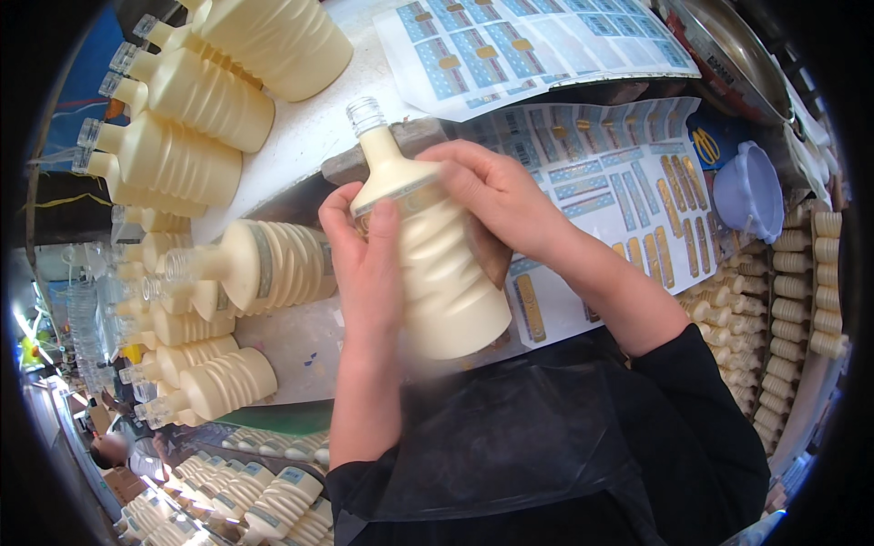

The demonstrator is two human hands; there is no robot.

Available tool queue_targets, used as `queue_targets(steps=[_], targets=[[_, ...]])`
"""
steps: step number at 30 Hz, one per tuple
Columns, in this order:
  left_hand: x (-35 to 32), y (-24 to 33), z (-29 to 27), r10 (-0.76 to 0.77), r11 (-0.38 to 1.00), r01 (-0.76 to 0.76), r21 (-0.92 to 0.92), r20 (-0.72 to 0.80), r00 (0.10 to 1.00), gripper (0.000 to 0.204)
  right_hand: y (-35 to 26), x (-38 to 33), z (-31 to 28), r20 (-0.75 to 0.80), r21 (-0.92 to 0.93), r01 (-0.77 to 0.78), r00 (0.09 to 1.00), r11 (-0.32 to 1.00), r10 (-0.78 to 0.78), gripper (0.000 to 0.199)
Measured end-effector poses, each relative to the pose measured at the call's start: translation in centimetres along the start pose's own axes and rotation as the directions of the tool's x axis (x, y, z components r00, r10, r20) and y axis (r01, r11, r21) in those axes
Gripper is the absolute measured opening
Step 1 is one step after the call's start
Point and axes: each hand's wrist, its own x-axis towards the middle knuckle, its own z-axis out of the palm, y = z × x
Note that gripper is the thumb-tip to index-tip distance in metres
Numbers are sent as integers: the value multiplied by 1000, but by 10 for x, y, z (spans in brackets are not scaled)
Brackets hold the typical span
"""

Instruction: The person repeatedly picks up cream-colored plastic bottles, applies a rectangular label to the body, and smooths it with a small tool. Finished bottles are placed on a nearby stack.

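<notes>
A cream-coloured bottle (446,300) with wavy ridges and a clear threaded neck leans slightly left in front of me. Around its shoulder runs a narrow blue-and-gold label strip (414,194). My left hand (364,237) grips the bottle's left side, its thumb lying over the label strip. On the other side, the fingers and thumb of my right hand (487,187) are closed at the shoulder, pressing near the strip's right end. Part of the strip is hidden under my fingers. Just left of my left hand lies another cream bottle, labelled (273,268), on its side.
Sheets of blue-and-gold stickers, an upper sheet (519,45) and a lower sheet (583,182), cover the right of the worktop. More cream bottles (182,168) lie at left. A lilac bucket (748,191) and yellow-handled scissors (705,148) are at right. A person (141,450) is far lower left.
</notes>
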Motion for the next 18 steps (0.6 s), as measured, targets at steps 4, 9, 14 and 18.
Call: queue_targets(steps=[4,9,14,18], targets=[[1,0,1,-1,1000,1,8,-5,1000,48,-3,-1,3,-9,-40,-52,999,998,52,31],[3,-2,-2,14,1000,-14,24,4,1000,48,0,-1,3,-58,-29,9,998,1000,-11,29],[1,4,-2,-49,997,49,-62,-4,999,47,-10,-8,-35,-76,277,-46,995,960,70,28],[-1,1,-4,-101,990,103,-100,26,995,43,-35,-27,-11,-246,67,83,967,994,-64,24]])
